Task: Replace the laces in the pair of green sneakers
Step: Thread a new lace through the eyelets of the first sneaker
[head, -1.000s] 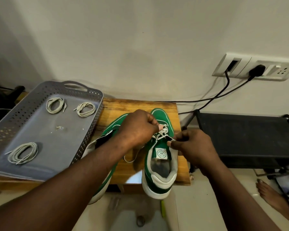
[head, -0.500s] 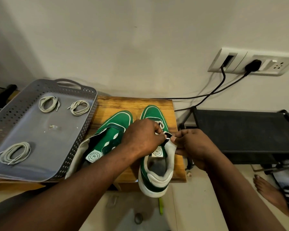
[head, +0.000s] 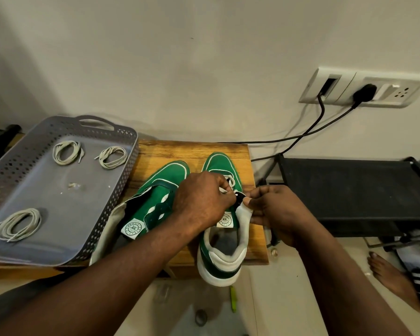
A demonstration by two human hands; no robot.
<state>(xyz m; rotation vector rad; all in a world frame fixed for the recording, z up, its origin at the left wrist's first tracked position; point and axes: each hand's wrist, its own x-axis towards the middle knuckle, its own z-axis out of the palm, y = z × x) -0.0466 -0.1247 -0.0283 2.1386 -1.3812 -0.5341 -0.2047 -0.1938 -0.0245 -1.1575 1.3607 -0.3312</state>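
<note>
Head view, straight down onto the worked sneaker: green, flat on the wooden stool, long axis running directly away from the body — toe toward the wall, white heel hanging a little over the near edge. Lace showing only as a short pale run at the eyelets nearest the toe, just beyond the knuckles; whether being drawn out or fed in, cannot tell. Left hand reaching in from the left, forearm crossing the heel of the other sneaker, fingers curled tight and pinching the lace at the throat. Right hand set in from the opposite side, wrist low, thumb and curled fingers gripping the worked sneaker by its right eyelet flap, white collar lining bent outward under the thumb. Fingertips of both hands nearly touching over the tongue, so the eyelet at issue lying between them, equally close to each; any pull on the lace probably best taken across the shoe's width or upward, right hand bracing against it. Other sneaker just beside on the left, angled slightly, tongue thrown open, a few white lace crossings visible. Further left, grey tray beside the stool, holding three coiled laces well apart. Right of the stool, a black rack — and behind it, a wall socket with two dark cables.
</note>
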